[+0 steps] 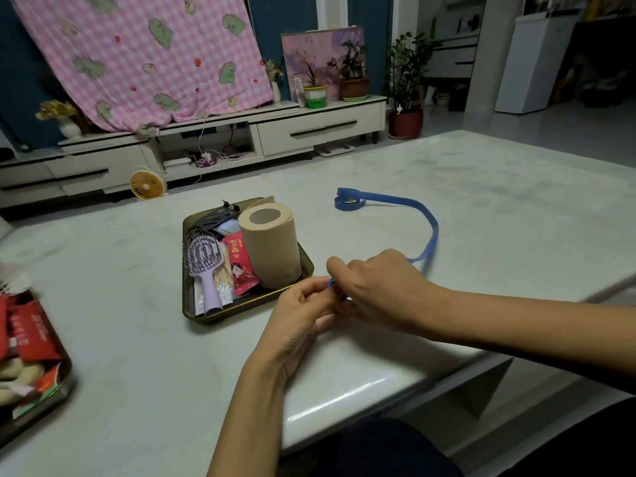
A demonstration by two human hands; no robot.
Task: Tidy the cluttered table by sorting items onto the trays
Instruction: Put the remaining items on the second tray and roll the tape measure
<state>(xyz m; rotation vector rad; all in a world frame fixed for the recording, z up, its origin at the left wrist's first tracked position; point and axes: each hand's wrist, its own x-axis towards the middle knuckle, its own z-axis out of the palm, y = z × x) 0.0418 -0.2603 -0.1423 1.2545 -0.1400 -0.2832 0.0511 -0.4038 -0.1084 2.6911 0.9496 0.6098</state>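
Between the fingertips of both hands sits the near end of a blue strap (432,232). The left hand (303,304) and the right hand (382,284) are curled and touching each other. Both look to be pinching that end, though the fingers hide most of it. From the fingers the strap runs off to the right and bends in a big curve. It ends far from the fingers in a little rolled-up coil lying on the table (481,173). Just left of the fingers is a green tray (247,307) with a toilet roll (270,246), a purple hairbrush (206,263) and a red packet (241,263) in it.

The strap looks light, thin and floppy. It should not break, but if it is lifted at one spot the rest will hang, drag and maybe catch on things. I think the best way is to pinch the end and roll it up bit by bit. Then the roll can be held by its flat sides and set on the tray.
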